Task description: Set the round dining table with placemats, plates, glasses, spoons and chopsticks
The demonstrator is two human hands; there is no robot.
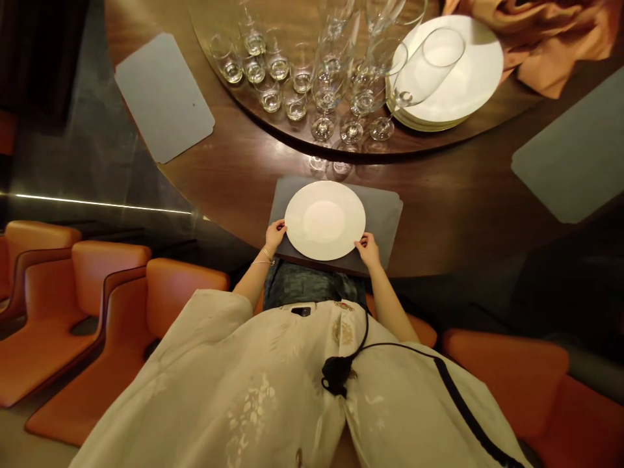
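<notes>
A round white plate (325, 220) is over the grey placemat (383, 214) at the near edge of the table. My left hand (275, 233) pinches the plate's left rim, fingers curled at its edge. On the lower right rim, my right hand (366, 248) grips the same plate between thumb and fingers. Whether the plate rests fully on the placemat or is slightly raised, I cannot tell. Parts of the placemat show on both sides of the plate.
Beyond the plate, a raised round turntable (273, 127) carries several small glasses (270, 97), stemmed glasses (351, 130), a stack of white plates (468, 71) and orange cloth (550, 58). Other grey placemats (166, 97) lie left and right. Orange chairs (112, 276) stand around the table.
</notes>
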